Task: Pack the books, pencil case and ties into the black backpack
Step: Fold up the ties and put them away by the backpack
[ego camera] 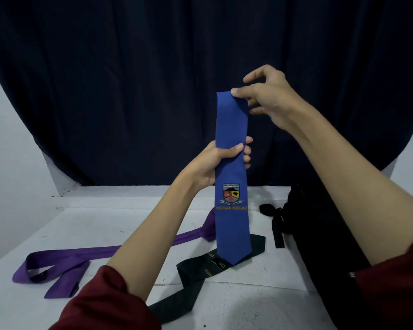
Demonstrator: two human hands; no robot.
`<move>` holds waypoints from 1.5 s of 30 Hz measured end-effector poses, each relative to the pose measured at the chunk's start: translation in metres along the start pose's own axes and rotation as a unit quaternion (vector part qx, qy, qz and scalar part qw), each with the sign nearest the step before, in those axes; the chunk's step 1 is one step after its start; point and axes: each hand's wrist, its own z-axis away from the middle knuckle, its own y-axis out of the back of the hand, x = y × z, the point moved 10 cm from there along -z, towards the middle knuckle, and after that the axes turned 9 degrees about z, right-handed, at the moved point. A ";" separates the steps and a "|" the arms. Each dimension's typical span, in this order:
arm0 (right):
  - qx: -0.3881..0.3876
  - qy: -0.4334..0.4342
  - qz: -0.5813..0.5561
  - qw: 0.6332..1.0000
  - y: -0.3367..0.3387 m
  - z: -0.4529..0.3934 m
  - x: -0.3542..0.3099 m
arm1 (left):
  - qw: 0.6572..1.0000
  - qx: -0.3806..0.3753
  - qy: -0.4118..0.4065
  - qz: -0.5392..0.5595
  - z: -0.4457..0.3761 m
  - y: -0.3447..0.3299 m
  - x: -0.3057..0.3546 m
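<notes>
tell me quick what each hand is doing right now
Left hand: grips the blue tie around its middle, thumb across the front.
Right hand: pinches the tie's top edge, other fingers loose.

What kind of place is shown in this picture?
Probably a makeshift indoor recording corner, not a classroom: a bare white table stands against a white wall draped with a dark curtain, and school ties lie ready for packing.
</notes>
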 end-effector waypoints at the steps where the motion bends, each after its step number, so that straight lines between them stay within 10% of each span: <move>1: -0.010 0.010 0.061 0.998 0.002 0.001 0.000 | 1.000 -0.007 0.005 -0.006 0.001 -0.001 0.000; 9: -0.282 -0.069 0.057 0.955 -0.043 0.034 0.032 | 0.999 -0.044 0.009 -0.019 0.007 -0.012 0.005; 14: -0.175 -0.106 -0.167 0.964 -0.039 0.019 0.033 | 0.998 -0.042 0.017 -0.032 0.010 -0.010 -0.002; 21: -0.051 -0.046 -0.123 0.990 -0.020 0.009 0.012 | 0.996 -0.017 0.020 -0.086 0.016 0.007 -0.024; 45: 0.024 0.057 -0.099 0.993 0.000 0.013 -0.031 | 0.984 0.038 0.151 -0.082 0.055 0.071 -0.108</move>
